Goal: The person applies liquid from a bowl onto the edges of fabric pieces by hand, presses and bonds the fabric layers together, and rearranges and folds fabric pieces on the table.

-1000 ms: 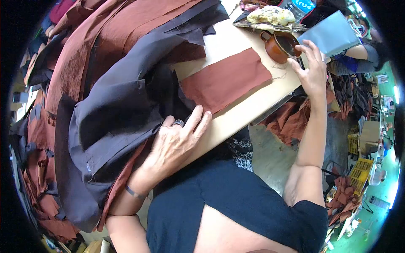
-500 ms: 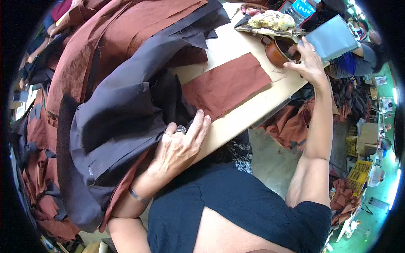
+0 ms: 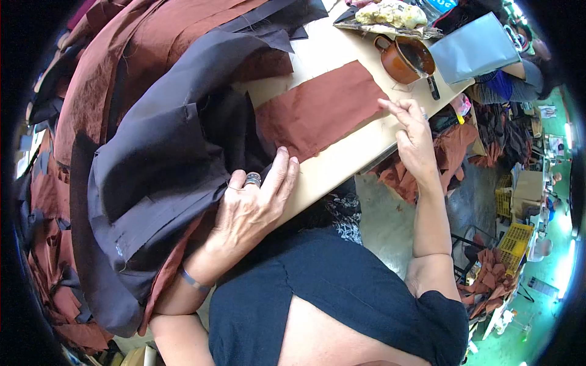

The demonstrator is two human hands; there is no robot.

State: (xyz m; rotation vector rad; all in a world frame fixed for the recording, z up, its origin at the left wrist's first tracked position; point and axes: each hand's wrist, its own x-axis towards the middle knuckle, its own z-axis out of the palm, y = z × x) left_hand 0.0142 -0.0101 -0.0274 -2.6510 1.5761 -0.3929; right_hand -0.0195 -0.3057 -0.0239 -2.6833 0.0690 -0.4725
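Note:
A rectangular piece of rust-brown cloth [image 3: 323, 110] lies flat on the pale tabletop [image 3: 317, 188]. My left hand [image 3: 253, 198], with rings on one finger, rests palm down at its near left edge, fingers stretched out. Bunched dark cloth [image 3: 165, 152] spreads beside that hand and over my left forearm. At the right end of the rust-brown piece is my right hand [image 3: 413, 137], its extended fingertips at the corner and its thumb apart. I make out nothing held in it. Beyond it stands a brown mug [image 3: 403, 64], contents dark and unclear.
A small black object [image 3: 433, 87] lies against the mug. Behind are a grey-blue box [image 3: 479, 49] and a crumpled cream item [image 3: 390, 13]. Layered rust cloth [image 3: 152, 43] fills the far left. Cloth scraps [image 3: 448, 158] and a yellow crate [image 3: 514, 244] lie right of the table.
My right hand has drawn back from beside the mug to the right corner of the rust-brown cloth. The small black object beside the mug is now visible. My left hand stays nearly in place.

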